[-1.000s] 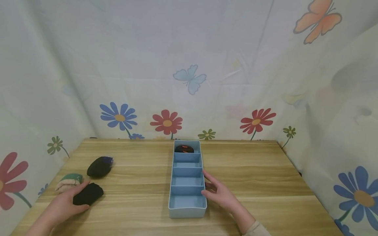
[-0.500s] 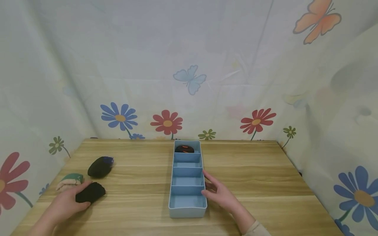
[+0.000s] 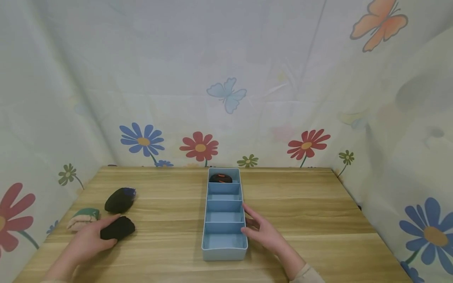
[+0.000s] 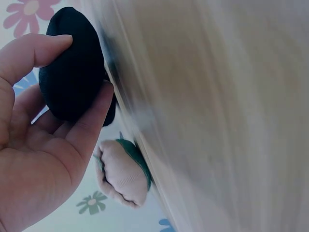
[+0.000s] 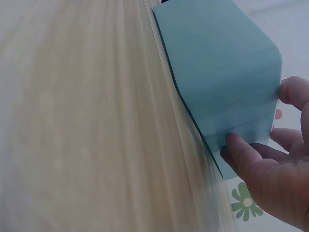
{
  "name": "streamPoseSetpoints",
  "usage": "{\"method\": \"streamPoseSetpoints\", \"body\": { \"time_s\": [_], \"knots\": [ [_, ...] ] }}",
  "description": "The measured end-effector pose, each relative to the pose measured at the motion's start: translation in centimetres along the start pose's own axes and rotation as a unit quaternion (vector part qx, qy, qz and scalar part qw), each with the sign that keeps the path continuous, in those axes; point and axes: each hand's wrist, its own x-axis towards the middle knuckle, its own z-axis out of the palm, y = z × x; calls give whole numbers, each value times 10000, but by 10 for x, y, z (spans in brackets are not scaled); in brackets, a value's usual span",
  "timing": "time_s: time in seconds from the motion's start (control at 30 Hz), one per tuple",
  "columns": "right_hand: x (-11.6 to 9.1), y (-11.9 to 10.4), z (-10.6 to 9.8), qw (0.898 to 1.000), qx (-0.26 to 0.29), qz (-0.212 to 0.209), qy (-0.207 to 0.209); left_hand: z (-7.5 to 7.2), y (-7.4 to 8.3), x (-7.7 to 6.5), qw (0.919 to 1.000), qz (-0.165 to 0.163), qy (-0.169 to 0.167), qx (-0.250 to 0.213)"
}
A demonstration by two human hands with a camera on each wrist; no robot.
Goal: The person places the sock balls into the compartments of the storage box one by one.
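Note:
On the left of the table, my left hand (image 3: pixel 85 240) grips a rolled black sock (image 3: pixel 118 228), thumb on one side and fingers on the other. The left wrist view shows the same black sock (image 4: pixel 72 67) close up in the fingers. Beside that hand lies a beige and green rolled sock (image 3: pixel 83 219). A dark rolled sock with a blue end (image 3: pixel 120 200) sits a little farther back. My right hand (image 3: pixel 266 236) rests against the right side of a light blue divided box (image 3: pixel 224 255). In the right wrist view, its fingertips touch the box's wall (image 5: pixel 217 63).
Several compartments run front to back in the box. The rearmost holds a black rolled sock with orange marks (image 3: pixel 221 179). A wooden table (image 3: pixel 301 204) carries everything, with a flower-printed cloth (image 3: pixel 269 118) hanging behind and at both sides.
My left hand has moved right with the black sock, away from the beige and green one. The right hand and the box have stayed in place.

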Motion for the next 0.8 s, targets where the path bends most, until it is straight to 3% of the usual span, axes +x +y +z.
{"method": "streamPoseSetpoints", "body": {
  "time_s": [0.3, 0.57, 0.8],
  "knots": [
    [1, -1, 0, 10000, 86, -37, 4, 8, 24, 11, 9997, 211, 51, -68],
    [1, 0, 1, 9999, 85, -100, -1, 17, 45, 23, 9980, 543, 309, -106],
    [0, -1, 0, 10000, 89, -28, -18, 26, 65, 30, 9958, 835, 324, -204]
  ]
}}
